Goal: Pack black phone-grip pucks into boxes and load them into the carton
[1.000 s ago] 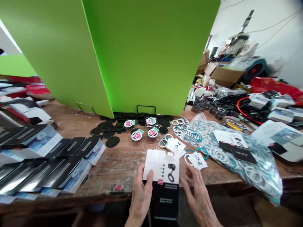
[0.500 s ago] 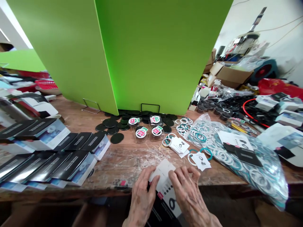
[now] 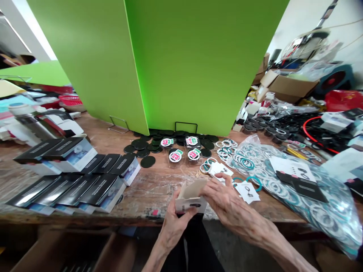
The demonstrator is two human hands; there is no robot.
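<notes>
A small white-and-black cardboard box [image 3: 190, 204] stands opened up in front of me, just over the table's front edge. Its upper flap [image 3: 193, 189] is raised and shows the bare inner card. My left hand [image 3: 174, 223] grips the box from the left and below, thumb across the front. At the right side, my right hand [image 3: 224, 196] has its fingers curled at the edge of the flap; their tips are partly hidden. Behind that hand lies a stack of printed cards [image 3: 219, 169], partly covered. More cards [image 3: 247, 192] lie to its right beside teal and white rings [image 3: 253, 183].
Finished-looking boxes [image 3: 106, 189] are stacked at left. Black discs [image 3: 148, 161] and several clear-wrapped, stickered round pieces [image 3: 175, 155] lie mid-table. A large bag of rings [image 3: 272, 185] covers the right. Green panels [image 3: 181, 68] stand behind. A flask [image 3: 34, 122] is far left.
The box went from flat to opened up and tilted upright in my left hand. My right hand moved up to its right edge. The whole view shifted slightly.
</notes>
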